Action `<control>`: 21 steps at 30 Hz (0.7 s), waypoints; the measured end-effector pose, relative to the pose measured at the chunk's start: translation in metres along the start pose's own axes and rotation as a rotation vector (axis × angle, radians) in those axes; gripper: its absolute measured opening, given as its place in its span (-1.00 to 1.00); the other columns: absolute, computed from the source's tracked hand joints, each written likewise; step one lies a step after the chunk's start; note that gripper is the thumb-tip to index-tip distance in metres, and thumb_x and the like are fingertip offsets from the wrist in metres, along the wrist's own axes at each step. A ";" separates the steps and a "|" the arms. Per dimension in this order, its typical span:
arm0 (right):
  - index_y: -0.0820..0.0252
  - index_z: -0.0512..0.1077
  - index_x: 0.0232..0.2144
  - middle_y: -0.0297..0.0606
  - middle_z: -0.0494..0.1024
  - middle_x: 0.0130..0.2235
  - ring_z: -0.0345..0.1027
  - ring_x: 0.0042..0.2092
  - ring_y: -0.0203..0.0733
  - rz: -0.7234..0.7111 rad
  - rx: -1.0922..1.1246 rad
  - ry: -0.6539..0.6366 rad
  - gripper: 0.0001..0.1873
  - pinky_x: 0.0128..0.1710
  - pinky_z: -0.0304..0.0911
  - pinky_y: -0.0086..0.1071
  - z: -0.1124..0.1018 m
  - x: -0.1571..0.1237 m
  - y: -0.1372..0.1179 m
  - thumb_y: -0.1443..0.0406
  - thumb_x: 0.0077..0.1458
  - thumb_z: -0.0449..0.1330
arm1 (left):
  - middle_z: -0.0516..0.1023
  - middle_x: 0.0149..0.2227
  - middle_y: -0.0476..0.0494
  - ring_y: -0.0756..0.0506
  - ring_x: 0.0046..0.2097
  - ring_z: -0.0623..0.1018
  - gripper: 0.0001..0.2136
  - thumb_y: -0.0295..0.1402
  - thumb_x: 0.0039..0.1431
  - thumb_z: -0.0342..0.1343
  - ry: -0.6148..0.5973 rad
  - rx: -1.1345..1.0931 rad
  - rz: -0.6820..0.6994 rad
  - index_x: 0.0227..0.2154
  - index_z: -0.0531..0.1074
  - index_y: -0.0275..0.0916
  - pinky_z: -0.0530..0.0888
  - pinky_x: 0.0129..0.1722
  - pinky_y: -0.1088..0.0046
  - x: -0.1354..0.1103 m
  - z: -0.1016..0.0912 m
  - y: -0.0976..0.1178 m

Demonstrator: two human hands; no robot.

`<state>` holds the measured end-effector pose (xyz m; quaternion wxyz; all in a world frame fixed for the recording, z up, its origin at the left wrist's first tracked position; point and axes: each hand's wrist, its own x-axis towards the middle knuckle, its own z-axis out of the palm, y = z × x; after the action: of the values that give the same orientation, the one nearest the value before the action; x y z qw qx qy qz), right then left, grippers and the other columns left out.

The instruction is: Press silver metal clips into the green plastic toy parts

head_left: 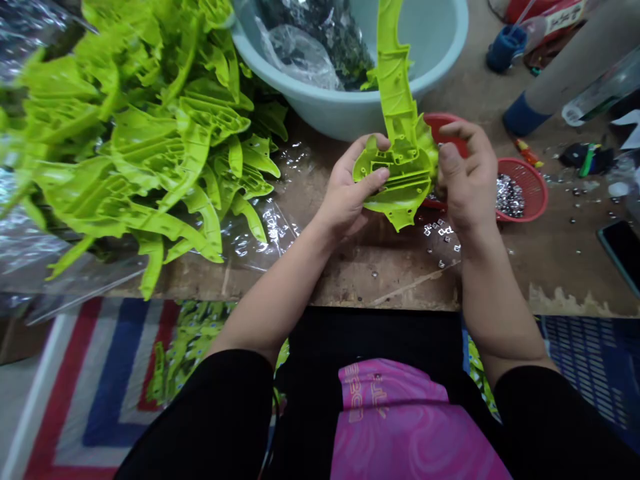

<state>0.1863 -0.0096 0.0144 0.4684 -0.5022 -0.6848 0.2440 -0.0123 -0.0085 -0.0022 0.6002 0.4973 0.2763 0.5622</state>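
Observation:
My left hand [350, 183] is closed on a lime-green plastic shell [403, 177], thumb on its ribbed inner face. The shell has a long curved arm pointing up over a light-blue basin [320, 110]. At the shell's right edge is my right hand [470, 170], its fingers curled and the thumb close to the index finger; whatever lies between them is hidden. Below and beside that hand are small shiny metal nuts [443, 230] on the table and a red basket [537, 193] of small metal pieces. Another red container [440, 123] is partly hidden behind the shell and hand.
A large heap of similar green shells [145, 147] covers the left of the table [400, 280] on clear plastic. The basin holds dark parts and a clear bag [300, 57]. At right lie a phone [620, 247], a grey tube [570, 73] and a bottle [595, 93].

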 end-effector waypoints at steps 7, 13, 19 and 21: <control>0.04 0.37 -0.42 -0.41 0.21 -0.60 0.12 -0.61 -0.32 0.167 0.251 0.066 -0.26 -0.61 0.12 -0.34 0.005 0.002 -0.008 -0.45 0.24 0.01 | 0.62 -0.19 -0.06 -0.24 0.05 0.70 -0.45 0.01 -0.04 0.51 0.061 -0.027 -0.005 -0.13 0.37 -0.09 0.68 0.06 0.11 0.004 -0.005 -0.007; 0.02 0.42 0.00 -0.18 0.49 -0.36 0.28 -0.52 -0.21 0.146 0.272 0.294 -0.11 -0.58 0.14 -0.25 -0.005 0.009 -0.018 -0.32 0.35 -0.48 | 0.59 -0.18 -0.07 -0.26 0.05 0.71 -0.56 0.01 0.13 0.34 0.025 -0.142 -0.091 -0.08 0.39 -0.13 0.68 0.04 0.05 0.007 -0.007 -0.005; -0.05 0.35 -0.03 -0.23 0.52 -0.38 0.46 -0.36 -0.15 0.054 -0.061 0.372 -0.40 -0.35 0.40 -0.23 -0.002 0.003 -0.017 -0.24 0.46 -0.25 | 0.63 -0.11 -0.12 -0.33 0.20 0.67 -0.56 0.01 0.17 0.32 0.010 -0.148 -0.088 -0.04 0.40 -0.14 0.67 0.11 -0.01 0.006 -0.006 -0.007; -0.04 0.34 -0.04 -0.14 0.63 -0.14 0.58 -0.10 -0.09 -0.008 -0.076 0.269 -0.45 -0.14 0.50 -0.19 0.002 0.001 -0.015 -0.25 0.46 -0.16 | 0.63 -0.08 -0.13 -0.34 0.23 0.65 -0.55 0.03 0.18 0.31 -0.008 -0.140 -0.088 -0.03 0.39 -0.14 0.67 0.12 -0.03 0.005 -0.005 -0.007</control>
<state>0.1779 -0.0141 0.0260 0.5376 -0.5451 -0.6264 0.1465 -0.0130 -0.0016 -0.0088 0.6588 0.4435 0.2557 0.5513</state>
